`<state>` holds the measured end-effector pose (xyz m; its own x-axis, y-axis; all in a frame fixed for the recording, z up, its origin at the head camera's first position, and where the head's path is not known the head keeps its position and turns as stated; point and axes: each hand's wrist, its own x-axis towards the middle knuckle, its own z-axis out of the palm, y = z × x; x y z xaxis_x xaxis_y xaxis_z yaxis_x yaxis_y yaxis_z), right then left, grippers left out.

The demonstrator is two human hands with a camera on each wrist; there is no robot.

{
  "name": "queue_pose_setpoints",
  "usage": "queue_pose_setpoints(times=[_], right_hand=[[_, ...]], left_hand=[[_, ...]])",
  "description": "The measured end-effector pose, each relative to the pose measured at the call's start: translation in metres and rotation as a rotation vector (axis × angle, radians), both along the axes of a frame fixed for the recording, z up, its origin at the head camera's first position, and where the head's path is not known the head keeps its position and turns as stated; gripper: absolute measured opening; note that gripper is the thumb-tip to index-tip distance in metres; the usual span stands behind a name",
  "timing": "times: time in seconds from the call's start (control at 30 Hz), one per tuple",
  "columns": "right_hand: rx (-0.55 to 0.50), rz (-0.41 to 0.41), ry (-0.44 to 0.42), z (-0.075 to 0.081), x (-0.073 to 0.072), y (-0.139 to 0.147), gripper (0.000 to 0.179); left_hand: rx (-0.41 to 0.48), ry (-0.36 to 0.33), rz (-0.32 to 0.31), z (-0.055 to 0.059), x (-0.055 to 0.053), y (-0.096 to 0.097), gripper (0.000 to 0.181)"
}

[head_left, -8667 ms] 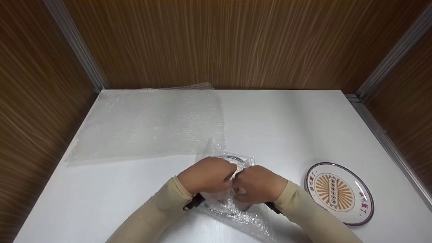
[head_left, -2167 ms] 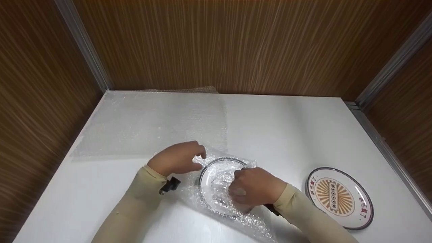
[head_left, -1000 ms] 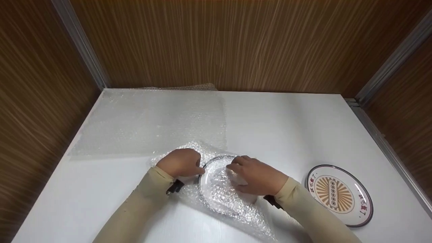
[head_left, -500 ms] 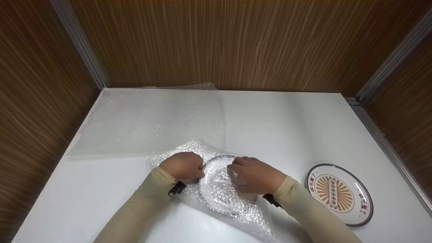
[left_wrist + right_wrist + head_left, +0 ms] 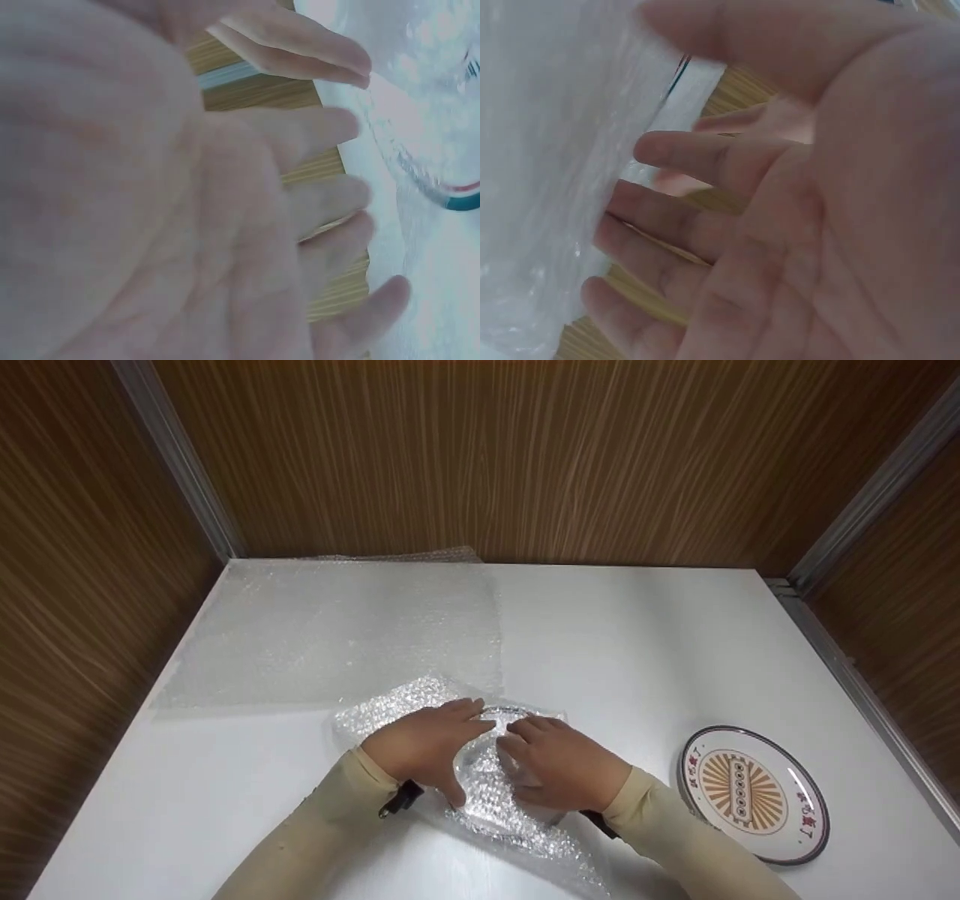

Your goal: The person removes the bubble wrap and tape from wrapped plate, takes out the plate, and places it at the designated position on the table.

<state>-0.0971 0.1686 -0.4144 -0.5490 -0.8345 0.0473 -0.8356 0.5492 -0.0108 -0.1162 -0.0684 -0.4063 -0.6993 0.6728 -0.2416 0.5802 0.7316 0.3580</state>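
Note:
In the head view a dark-rimmed plate (image 5: 504, 711) lies under bubble wrap (image 5: 487, 795) near the table's front. My left hand (image 5: 427, 742) is spread over the plate's left side, thumb apart from the fingers. From the right, my right hand (image 5: 570, 769) rests its extended fingers on the wrap over the plate. The left wrist view shows straight fingers (image 5: 322, 127) beside a teal and red piece of the rim (image 5: 463, 201). Fingers (image 5: 675, 210) of the right hand reach along the wrap (image 5: 540, 150) in the right wrist view. The hands cover much of the plate.
To the right lies a second plate (image 5: 817, 825) with an orange sunburst pattern. Flat bubble wrap sheets (image 5: 337, 630) cover the back left of the white table (image 5: 615, 645). Wood-grain panels (image 5: 525, 457) stand at the back and both sides.
The left hand came off the right one, moved left and gripped the wrap at the plate's left edge; now its fingers spread rightward over the plate. A wrap flap spreads out at left.

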Motion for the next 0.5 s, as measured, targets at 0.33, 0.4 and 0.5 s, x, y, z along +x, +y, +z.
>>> queue_pose_setpoints(times=[0.33, 0.4, 0.5], right_hand=[[0.130, -0.117, -0.064, -0.002, 0.035, -0.019, 0.085], [0.163, -0.135, -0.039, -0.004, 0.039, -0.021, 0.090], [0.208, -0.143, -0.013, -0.006, 0.041, -0.023, 0.093]], left_hand=[[-0.038, -0.030, 0.055, -0.006, 0.005, 0.008, 0.087], [-0.041, -0.029, 0.067, -0.007, 0.006, 0.009, 0.084], [-0.038, -0.028, 0.067, -0.007, 0.007, 0.009, 0.079]])
